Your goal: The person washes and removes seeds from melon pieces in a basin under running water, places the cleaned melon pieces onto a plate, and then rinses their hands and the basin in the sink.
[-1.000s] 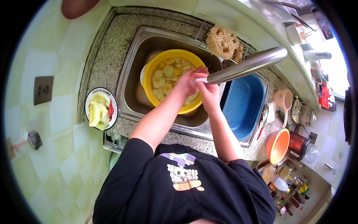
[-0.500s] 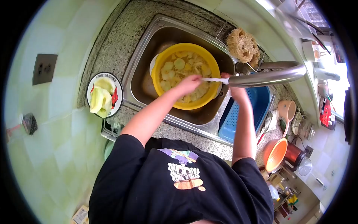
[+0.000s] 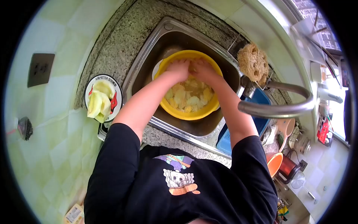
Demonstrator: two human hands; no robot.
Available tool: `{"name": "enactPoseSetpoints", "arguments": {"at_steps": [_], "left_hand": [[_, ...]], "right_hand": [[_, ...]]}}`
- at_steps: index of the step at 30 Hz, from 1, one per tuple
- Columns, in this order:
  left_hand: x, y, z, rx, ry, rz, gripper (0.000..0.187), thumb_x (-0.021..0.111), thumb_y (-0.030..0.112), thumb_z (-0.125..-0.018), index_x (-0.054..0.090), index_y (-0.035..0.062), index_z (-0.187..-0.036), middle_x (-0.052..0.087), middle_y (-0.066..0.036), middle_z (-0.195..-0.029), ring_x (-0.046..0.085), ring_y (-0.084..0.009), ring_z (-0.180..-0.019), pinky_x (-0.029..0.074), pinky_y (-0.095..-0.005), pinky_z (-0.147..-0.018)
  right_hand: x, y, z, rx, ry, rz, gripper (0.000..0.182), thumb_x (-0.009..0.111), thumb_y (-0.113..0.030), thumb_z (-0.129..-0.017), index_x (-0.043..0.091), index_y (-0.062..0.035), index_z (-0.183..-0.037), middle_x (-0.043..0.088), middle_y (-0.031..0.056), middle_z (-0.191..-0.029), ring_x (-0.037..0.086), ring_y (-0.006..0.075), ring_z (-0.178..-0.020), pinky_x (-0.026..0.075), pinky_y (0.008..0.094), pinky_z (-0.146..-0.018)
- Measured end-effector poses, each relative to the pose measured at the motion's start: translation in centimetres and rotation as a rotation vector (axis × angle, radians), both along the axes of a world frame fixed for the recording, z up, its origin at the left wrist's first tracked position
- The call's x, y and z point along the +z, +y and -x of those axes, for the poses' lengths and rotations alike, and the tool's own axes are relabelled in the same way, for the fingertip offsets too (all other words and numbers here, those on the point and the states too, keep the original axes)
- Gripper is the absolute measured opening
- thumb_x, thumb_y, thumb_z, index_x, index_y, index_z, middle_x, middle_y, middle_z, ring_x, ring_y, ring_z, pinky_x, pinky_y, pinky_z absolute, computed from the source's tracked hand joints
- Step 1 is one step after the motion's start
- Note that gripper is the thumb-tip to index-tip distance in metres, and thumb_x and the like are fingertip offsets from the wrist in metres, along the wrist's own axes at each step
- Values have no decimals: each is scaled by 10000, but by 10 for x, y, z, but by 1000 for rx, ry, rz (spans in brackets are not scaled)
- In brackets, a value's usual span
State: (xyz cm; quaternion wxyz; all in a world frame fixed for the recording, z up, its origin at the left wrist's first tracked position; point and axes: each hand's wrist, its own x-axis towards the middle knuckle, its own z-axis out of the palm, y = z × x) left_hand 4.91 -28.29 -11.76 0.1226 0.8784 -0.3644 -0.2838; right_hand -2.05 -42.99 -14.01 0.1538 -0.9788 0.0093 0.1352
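A yellow basin (image 3: 172, 108) stands in the metal sink (image 3: 201, 130), holding water and many pale yellow slices (image 3: 186, 99). Both hands are inside the basin at its far side, close beside each other. My left hand (image 3: 179, 70) reaches down into the water, its fingertips hidden. To its right, my right hand (image 3: 203, 69) is also dipped in, its fingers partly under water and unclear. Whether either hand holds slices cannot be made out. The curved faucet (image 3: 276, 109) is to the right of the basin, and no stream of water shows from it.
On the left counter sits a white plate (image 3: 118, 98) with pale green peel-like pieces (image 3: 99, 104). A loofah sponge (image 3: 253, 63) rests in a wire rack behind the faucet. Right of the sink are a blue basket (image 3: 225, 141), an orange bowl (image 3: 275, 164) and a ladle (image 3: 286, 128).
My right hand has moved left from beside the faucet into the basin. My left hand has left the water stream and gone down into the basin. The stream has stopped.
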Motion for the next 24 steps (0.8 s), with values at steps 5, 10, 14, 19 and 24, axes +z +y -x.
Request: {"name": "enactPoseSetpoints", "arguments": {"at_steps": [5, 10, 14, 19, 24], "left_hand": [[-35, -4, -9, -9, 72, -88, 463, 472, 326, -855, 441, 141, -1279, 434, -132, -1307, 423, -318, -1181, 352, -394, -977], [-54, 5, -1, 60, 501, -207, 409, 449, 384, -859, 538, 141, -1176, 559, -160, -1144, 539, -291, -1050, 414, -375, -886], [-72, 16, 15, 82, 630, -222, 415, 432, 390, -868, 558, 100, -1137, 598, -154, -1056, 567, -259, -1000, 450, -374, -814], [-68, 32, 34, 485, 963, -179, 462, 417, 448, -878, 508, 128, -1198, 581, -120, -1100, 563, -290, -996, 468, -508, -793], [-76, 37, 61, 991, 1572, -143, 473, 392, 452, -903, 465, 111, -1222, 531, -121, -1200, 521, -335, -1061, 383, -607, -853]], "right_hand": [[-15, -3, -17, 30, 320, 40, 534, 488, -527, -819, 494, -205, -1244, 404, 130, -1337, 339, 328, -1257, 249, 464, -1037], [-17, 4, 4, -63, 611, -39, 497, 425, -557, -845, 515, -261, -1234, 435, 136, -1315, 415, 304, -1196, 331, 385, -990], [-25, 4, 31, -212, 728, -336, 488, 423, -505, -861, 517, -203, -1233, 510, 159, -1232, 506, 307, -1097, 389, 379, -924], [-15, 15, 64, -340, 724, -513, 580, 416, -535, -867, 508, -96, -1235, 543, 145, -1194, 540, 266, -1042, 416, 349, -871], [-59, 39, 95, -1013, 735, -1013, 568, 441, -519, -872, 490, -101, -1253, 556, 110, -1168, 532, 224, -1031, 422, 332, -839]]}}
